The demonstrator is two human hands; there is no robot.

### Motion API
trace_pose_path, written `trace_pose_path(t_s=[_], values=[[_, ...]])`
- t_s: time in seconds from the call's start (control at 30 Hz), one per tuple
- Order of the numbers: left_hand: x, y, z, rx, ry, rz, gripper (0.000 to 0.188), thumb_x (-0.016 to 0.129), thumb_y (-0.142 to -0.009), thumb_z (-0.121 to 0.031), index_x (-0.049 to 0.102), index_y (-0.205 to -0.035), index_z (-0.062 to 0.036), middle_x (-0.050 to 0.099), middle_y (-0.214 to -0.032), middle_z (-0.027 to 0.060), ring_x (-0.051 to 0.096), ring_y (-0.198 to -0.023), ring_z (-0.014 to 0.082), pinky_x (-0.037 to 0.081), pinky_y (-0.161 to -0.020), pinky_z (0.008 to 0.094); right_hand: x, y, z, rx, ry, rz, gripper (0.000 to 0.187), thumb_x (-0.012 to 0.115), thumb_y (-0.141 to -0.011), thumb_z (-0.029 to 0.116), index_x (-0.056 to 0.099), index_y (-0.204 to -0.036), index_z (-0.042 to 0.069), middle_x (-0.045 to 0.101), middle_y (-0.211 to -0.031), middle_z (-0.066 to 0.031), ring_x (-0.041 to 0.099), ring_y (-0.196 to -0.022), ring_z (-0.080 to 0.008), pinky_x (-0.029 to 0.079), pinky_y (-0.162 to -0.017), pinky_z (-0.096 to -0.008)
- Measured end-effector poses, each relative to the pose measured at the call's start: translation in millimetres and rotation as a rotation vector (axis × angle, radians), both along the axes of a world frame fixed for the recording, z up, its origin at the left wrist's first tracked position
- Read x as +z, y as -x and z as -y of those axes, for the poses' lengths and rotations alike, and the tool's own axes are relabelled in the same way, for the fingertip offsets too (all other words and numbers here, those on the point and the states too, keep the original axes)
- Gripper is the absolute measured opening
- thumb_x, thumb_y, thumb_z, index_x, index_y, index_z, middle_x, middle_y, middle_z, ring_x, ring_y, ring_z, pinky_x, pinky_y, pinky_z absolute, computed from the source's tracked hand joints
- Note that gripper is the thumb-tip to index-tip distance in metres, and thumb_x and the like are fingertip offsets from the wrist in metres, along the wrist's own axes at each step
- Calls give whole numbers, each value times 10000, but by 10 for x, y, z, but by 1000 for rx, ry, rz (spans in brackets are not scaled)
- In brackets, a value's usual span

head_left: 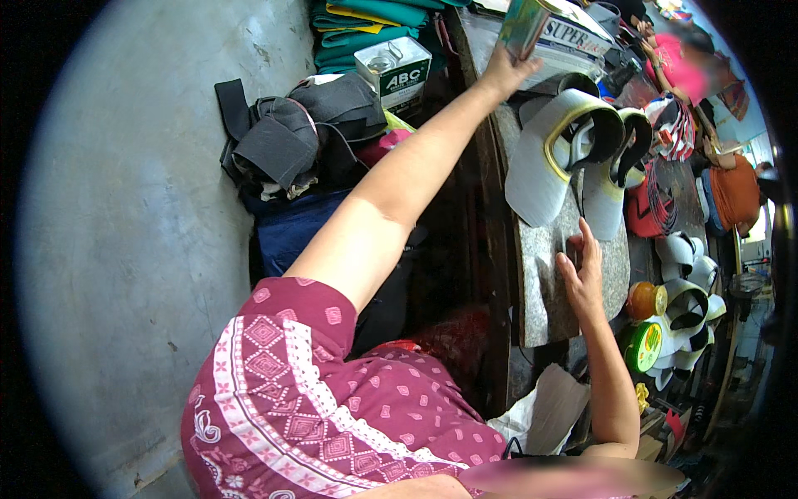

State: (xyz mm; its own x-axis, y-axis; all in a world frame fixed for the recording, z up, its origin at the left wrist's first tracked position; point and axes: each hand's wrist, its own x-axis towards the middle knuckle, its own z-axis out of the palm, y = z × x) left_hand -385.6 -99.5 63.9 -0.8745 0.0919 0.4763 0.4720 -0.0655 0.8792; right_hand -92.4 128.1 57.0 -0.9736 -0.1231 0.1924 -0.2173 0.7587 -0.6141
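My left hand [505, 73] reaches far forward and is closed on the lower end of a shiny green metal tin [525, 23], which is tilted above the bench. My right hand [583, 270] lies flat on a speckled grey stone slab [544, 291], fingers spread and empty. Just beyond it, two grey sandal soles with yellow edging and black straps [559, 141] lean on the slab's far end.
A white square can [394, 70] stands behind a heap of dark cloth pieces [291, 133], near folded green fabric [366, 25]. At right are stacked white sandals [690, 299], an orange-lidded jar [647, 299] and a green tin [644, 345]. Another person in red [683, 60] sits far right.
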Motion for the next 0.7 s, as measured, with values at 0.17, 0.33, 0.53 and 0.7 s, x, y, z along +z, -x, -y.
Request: trace_pose_path(t_s=[0.17, 0.33, 0.53, 0.7], values=[[-152, 136, -424, 354, 299, 38, 1177, 639, -830, -611, 24, -1476, 157, 110, -1533, 382, 104, -1453, 492, 98, -1207, 476, -58, -38, -35, -52, 91, -7, 682, 638, -880, 171, 358, -1492, 62, 546, -1153, -137, 510, -1097, -260, 373, -1028, -381], [-165, 91, -502, 379, 366, 32, 1202, 694, -803, -567, 17, -1466, 172, 115, -1517, 406, 99, -1441, 524, 106, -1207, 492, -93, -42, -66, -38, 152, -15, 668, 615, -892, 184, 359, -1496, 59, 527, -1142, -119, 498, -1078, -240, 362, -1028, -375], [-161, 74, -461, 314, 378, 63, 1219, 746, -781, -498, -30, -1488, 123, 65, -1537, 382, 112, -1440, 522, 136, -1201, 505, -100, -64, -89, -54, 139, -22, 679, 607, -896, 245, 356, -1495, 44, 512, -1144, -104, 479, -1086, -230, 343, -1035, -372], [-135, -55, -409, 299, 309, 31, 1111, 764, -754, -438, 138, -1477, 127, 217, -1472, 418, 224, -1407, 517, 217, -1183, 479, -94, -77, -103, -77, 160, -6, 692, 594, -917, 323, 343, -1509, 69, 506, -1170, -95, 476, -1083, -211, 347, -1019, -364]])
